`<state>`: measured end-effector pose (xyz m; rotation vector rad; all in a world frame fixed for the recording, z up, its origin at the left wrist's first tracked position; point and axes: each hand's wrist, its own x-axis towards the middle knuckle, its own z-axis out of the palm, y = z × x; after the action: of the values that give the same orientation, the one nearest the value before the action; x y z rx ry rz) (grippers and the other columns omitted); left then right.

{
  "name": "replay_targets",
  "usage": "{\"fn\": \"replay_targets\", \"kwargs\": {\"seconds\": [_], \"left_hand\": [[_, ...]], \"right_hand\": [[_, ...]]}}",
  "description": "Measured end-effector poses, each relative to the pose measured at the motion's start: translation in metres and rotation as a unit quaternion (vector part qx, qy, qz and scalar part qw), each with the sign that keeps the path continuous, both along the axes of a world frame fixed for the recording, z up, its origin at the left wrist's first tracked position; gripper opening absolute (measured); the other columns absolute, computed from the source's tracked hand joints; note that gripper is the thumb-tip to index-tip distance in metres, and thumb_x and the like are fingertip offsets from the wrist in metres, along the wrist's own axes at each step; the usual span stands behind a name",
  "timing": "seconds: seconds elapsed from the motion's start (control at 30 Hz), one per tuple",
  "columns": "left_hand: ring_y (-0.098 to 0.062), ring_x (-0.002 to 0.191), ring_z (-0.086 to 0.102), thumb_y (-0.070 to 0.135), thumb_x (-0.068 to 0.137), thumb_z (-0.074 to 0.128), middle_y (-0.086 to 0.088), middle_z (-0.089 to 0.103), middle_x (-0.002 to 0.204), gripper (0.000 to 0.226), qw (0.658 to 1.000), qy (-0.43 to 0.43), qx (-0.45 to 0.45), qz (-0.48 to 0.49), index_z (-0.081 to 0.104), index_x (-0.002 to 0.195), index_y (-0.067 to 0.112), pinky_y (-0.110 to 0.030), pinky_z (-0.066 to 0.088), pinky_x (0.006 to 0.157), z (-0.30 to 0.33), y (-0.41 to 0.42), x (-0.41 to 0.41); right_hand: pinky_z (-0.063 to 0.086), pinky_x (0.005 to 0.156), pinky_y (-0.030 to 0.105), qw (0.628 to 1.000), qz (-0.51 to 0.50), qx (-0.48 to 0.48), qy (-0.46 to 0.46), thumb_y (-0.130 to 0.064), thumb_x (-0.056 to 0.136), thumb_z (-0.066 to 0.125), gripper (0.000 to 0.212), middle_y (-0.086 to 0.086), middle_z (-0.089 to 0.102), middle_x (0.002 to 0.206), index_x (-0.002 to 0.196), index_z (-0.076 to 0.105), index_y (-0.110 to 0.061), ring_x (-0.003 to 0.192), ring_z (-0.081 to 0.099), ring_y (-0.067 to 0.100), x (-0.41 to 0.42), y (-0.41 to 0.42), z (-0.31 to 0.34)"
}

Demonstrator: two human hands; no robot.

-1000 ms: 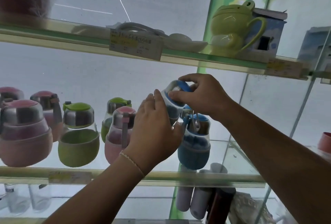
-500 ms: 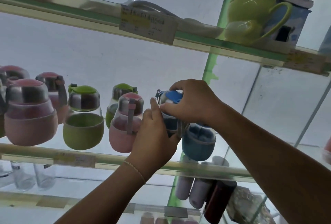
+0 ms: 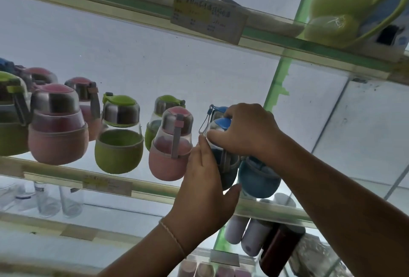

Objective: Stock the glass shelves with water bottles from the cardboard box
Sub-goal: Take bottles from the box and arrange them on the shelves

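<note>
A blue-capped water bottle (image 3: 218,131) is eased onto the middle glass shelf (image 3: 66,176), the right hand (image 3: 247,131) curled over its cap from above while the left hand (image 3: 205,186) cups its body from the front, fingers wrapped round it. The bottle sits just left of a blue-sleeved bottle (image 3: 257,179) and right of a pink one (image 3: 170,143); whether its base has met the glass cannot be told. Setting it well likely means lowering it upright into the gap, base flat and clear of the shelf edge, without knocking either neighbour. Green bottles (image 3: 119,135) line the row further left; a frog-shaped mug (image 3: 345,8) stands on the shelf above.
</note>
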<state>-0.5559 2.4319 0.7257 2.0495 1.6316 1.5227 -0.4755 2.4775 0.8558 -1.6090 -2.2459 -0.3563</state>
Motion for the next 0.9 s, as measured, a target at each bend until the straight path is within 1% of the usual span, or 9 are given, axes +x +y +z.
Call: {"fn": "replay_targets", "kwargs": {"seconds": [0.17,0.27,0.33,0.43,0.5,0.6,0.67,0.77,0.9], "left_hand": [[-0.012,0.134,0.034,0.059,0.084,0.061,0.003,0.024,0.149,0.108,0.999,-0.002,0.004,0.043,-0.013,0.152,0.018,-0.012,0.024,0.093,0.008,0.001,-0.001],[-0.014,0.13,0.038,0.058,0.084,0.063,0.0,0.027,0.146,0.109,0.999,0.008,-0.004,0.046,-0.009,0.153,0.016,-0.013,0.027,0.09,0.012,0.003,-0.003],[-0.013,0.131,0.038,0.057,0.084,0.064,0.003,0.025,0.148,0.108,0.999,0.001,-0.018,0.042,-0.01,0.153,0.02,-0.011,0.026,0.088,0.013,0.004,-0.004],[-0.014,0.135,0.036,0.049,0.084,0.066,0.006,0.02,0.152,0.106,0.998,-0.009,-0.045,0.031,-0.011,0.152,0.024,-0.011,0.029,0.093,0.015,0.007,-0.007],[-0.012,0.133,0.04,0.04,0.086,0.068,0.007,0.025,0.154,0.104,0.997,-0.021,-0.074,0.016,-0.01,0.153,0.024,-0.009,0.031,0.093,0.017,0.009,-0.009],[0.002,0.118,0.043,0.025,0.088,0.069,0.011,0.039,0.148,0.101,0.992,-0.065,-0.11,-0.014,-0.007,0.154,0.025,0.001,0.019,0.076,0.02,0.014,-0.013],[0.007,0.11,0.038,0.021,0.088,0.069,0.013,0.042,0.144,0.1,0.989,-0.084,-0.117,-0.023,-0.005,0.154,0.027,0.0,0.02,0.076,0.019,0.014,-0.014],[0.001,0.125,0.042,0.024,0.085,0.072,0.013,0.039,0.146,0.1,0.991,-0.079,-0.108,-0.02,-0.001,0.153,0.027,0.006,0.018,0.079,0.013,0.007,-0.013],[0.015,0.117,0.016,0.034,0.086,0.069,0.013,0.024,0.155,0.098,0.996,-0.039,-0.075,-0.004,0.0,0.154,0.021,0.018,0.009,0.073,0.005,-0.009,-0.014]], "right_hand": [[0.047,0.094,0.046,0.998,-0.04,0.003,-0.048,-0.073,0.079,0.045,0.054,-0.003,0.063,0.085,0.084,0.059,-0.021,0.092,0.061,0.023,0.0,0.001,0.002],[0.048,0.081,0.038,0.997,-0.013,-0.075,0.018,-0.08,0.084,0.031,0.071,0.0,0.064,0.076,0.075,0.064,-0.017,0.079,0.062,0.018,0.006,0.001,0.016],[0.047,0.08,0.036,0.99,0.031,-0.127,0.046,-0.062,0.098,0.03,0.064,0.005,0.068,0.088,0.088,0.069,-0.012,0.083,0.063,0.018,0.014,0.001,0.029],[0.048,0.098,0.037,0.977,0.131,-0.165,0.017,-0.026,0.101,0.048,0.028,0.0,0.065,0.124,0.121,0.065,-0.017,0.109,0.061,0.018,0.03,0.004,0.043],[0.045,0.096,0.027,0.962,0.171,-0.21,-0.035,-0.015,0.093,0.061,0.038,-0.009,0.062,0.127,0.13,0.061,-0.025,0.109,0.059,0.008,0.038,0.004,0.047],[0.044,0.091,0.02,0.962,0.182,-0.194,-0.067,-0.017,0.086,0.071,0.047,-0.012,0.063,0.121,0.13,0.06,-0.026,0.102,0.06,0.003,0.038,0.008,0.043],[0.047,0.094,0.024,0.968,0.191,-0.157,-0.048,-0.023,0.087,0.072,0.039,-0.009,0.066,0.119,0.125,0.064,-0.026,0.104,0.062,0.008,0.036,0.013,0.04],[0.051,0.094,0.03,0.969,0.197,-0.141,-0.039,-0.032,0.09,0.069,0.031,-0.009,0.069,0.114,0.121,0.069,-0.025,0.103,0.064,0.009,0.035,0.017,0.039],[0.049,0.087,0.022,0.966,0.205,-0.154,-0.02,-0.031,0.092,0.066,0.029,-0.014,0.069,0.105,0.119,0.071,-0.023,0.095,0.064,0.003,0.034,0.018,0.041]]}}
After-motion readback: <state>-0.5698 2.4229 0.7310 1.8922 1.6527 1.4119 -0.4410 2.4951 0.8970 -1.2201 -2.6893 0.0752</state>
